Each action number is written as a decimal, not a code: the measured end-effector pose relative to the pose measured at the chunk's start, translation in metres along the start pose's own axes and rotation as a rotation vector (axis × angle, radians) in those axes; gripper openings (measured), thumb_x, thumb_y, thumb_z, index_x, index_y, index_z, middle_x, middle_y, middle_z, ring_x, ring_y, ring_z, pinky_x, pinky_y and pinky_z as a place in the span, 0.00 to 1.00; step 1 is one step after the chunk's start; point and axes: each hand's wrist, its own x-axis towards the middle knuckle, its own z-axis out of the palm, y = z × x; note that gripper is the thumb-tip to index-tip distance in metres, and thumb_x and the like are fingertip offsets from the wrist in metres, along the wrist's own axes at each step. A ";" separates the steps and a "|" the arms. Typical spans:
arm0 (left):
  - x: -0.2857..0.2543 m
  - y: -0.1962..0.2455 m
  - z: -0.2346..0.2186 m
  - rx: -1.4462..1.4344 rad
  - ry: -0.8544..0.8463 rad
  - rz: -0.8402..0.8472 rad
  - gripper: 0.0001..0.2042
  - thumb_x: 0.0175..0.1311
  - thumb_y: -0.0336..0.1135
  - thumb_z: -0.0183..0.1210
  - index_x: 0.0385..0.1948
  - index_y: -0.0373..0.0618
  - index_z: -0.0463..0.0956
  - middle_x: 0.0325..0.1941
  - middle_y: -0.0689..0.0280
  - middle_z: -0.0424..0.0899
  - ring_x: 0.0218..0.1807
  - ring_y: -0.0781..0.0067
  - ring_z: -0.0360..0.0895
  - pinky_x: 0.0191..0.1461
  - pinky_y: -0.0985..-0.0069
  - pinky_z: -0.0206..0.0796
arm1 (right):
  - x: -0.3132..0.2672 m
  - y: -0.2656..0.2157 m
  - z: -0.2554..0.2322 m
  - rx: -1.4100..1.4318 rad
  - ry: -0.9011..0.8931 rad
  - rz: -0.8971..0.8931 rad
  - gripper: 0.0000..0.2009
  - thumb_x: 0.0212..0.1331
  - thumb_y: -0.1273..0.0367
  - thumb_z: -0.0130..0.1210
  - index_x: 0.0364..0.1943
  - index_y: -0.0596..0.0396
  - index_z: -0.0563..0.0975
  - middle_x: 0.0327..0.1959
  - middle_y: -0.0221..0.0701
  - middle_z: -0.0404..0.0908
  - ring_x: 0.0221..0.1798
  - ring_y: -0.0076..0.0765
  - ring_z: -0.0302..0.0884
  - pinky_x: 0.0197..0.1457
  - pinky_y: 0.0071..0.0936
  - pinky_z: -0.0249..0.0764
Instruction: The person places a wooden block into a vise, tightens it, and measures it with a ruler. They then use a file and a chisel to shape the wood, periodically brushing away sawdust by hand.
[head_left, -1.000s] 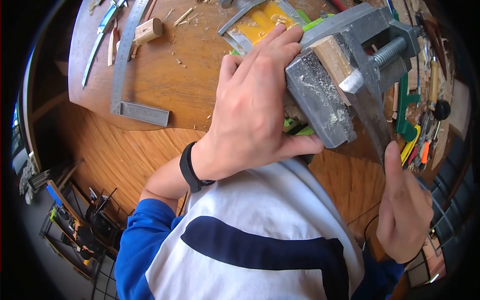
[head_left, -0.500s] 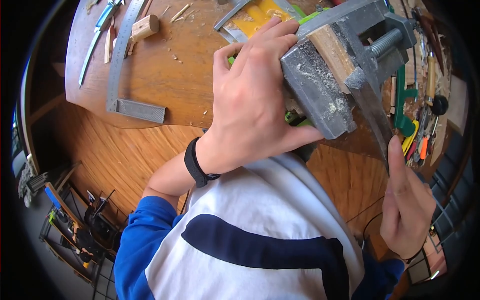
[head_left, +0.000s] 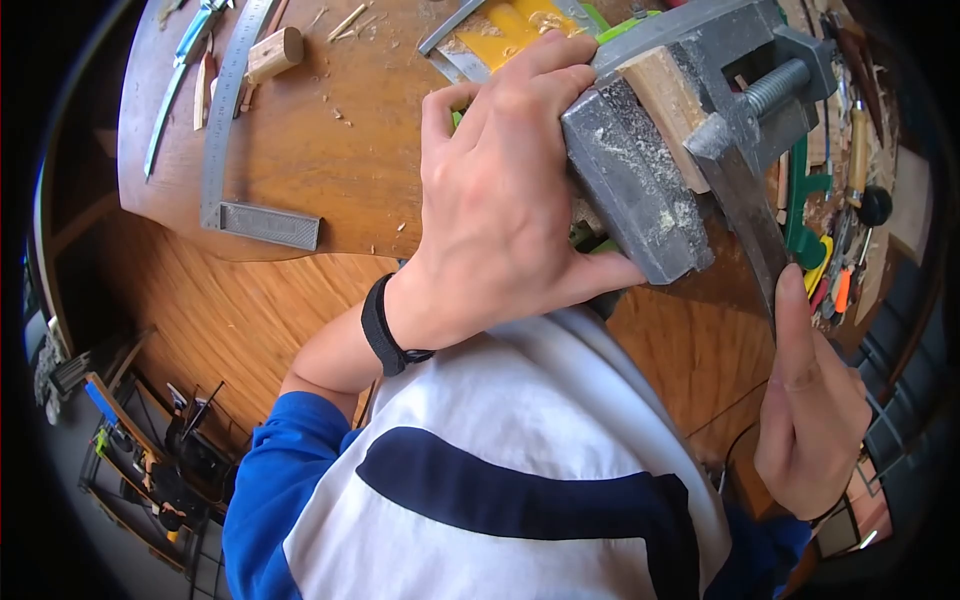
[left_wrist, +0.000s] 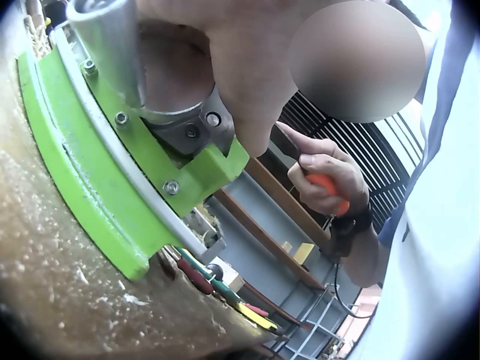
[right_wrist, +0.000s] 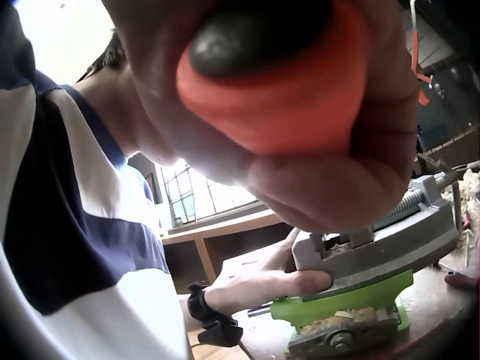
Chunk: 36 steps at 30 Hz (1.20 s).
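Note:
My left hand grips the end of a grey metal vise, thumb at its near corner and fingers along its far side. Held upright between the vise jaws is a light wooden piece. My right hand holds a dark steel file, index finger stretched along the blade. The file's dusty tip overlaps the near end of the wood in the head view. In the right wrist view the fingers wrap its orange and black handle. A green base carries the vise.
A try square, a blue-handled knife and a short wooden block lie on the left of the brown table. Shavings dot the tabletop. A green clamp and several hand tools crowd the right side.
The file and right hand have shifted slightly, with the file's tip moving along the wood's near end. My left hand keeps its place on the vise. The head view has drifted a little.

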 end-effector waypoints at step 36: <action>-0.006 0.002 0.000 0.072 -0.011 -0.042 0.55 0.26 0.50 0.80 0.61 0.34 0.59 0.54 0.54 0.71 0.54 0.50 0.72 0.55 0.60 0.65 | 0.001 -0.023 -0.004 -0.073 -0.062 0.190 0.37 0.46 0.90 0.42 0.69 0.63 0.65 0.37 0.48 0.78 0.25 0.41 0.71 0.33 0.25 0.69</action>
